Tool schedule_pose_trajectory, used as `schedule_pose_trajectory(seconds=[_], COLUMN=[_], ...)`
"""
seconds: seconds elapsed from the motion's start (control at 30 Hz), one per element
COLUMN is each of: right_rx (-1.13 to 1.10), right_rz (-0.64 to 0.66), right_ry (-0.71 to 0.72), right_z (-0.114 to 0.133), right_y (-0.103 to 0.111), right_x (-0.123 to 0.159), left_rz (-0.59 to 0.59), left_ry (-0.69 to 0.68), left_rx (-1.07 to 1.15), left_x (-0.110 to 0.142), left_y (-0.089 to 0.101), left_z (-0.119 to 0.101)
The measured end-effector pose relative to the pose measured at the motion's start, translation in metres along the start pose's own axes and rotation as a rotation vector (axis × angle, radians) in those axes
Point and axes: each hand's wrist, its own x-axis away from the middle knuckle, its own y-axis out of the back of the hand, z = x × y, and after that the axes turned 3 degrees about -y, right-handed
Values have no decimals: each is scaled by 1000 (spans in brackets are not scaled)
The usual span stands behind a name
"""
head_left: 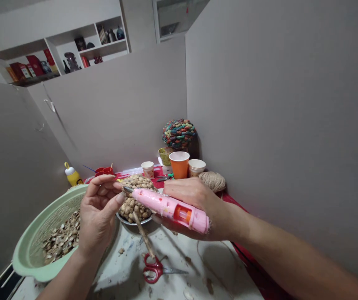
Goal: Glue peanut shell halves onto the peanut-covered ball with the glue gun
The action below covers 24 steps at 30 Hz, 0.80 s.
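My right hand grips a pink glue gun, its dark metal nozzle pointing left. At the nozzle's tip are the bent fingers of my left hand, thumb and forefinger close together; whatever sits between them is too small to make out. Just behind, a ball covered in tan, nut-like pieces rests in a metal bowl, partly hidden by my hands and the gun. A wooden stick slants from the ball towards the red-handled scissors, which lie on the table with blades pointing right.
To the left, a green basket holds many loose shells. Paper cups, an orange cup, a twine ball and a multicoloured ball stand at the back. Scraps litter the white tabletop; grey panels rise around it.
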Motion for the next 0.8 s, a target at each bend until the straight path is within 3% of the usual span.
schedule_pose_trajectory(seconds=[0.8], right_rx=[76], right_rz=[-4], right_ry=[-8], right_z=[1], right_y=[1], right_x=[0], left_rz=[1], left_ry=[-84], left_rx=[-2], left_x=[-1], left_y=[3], left_z=[1])
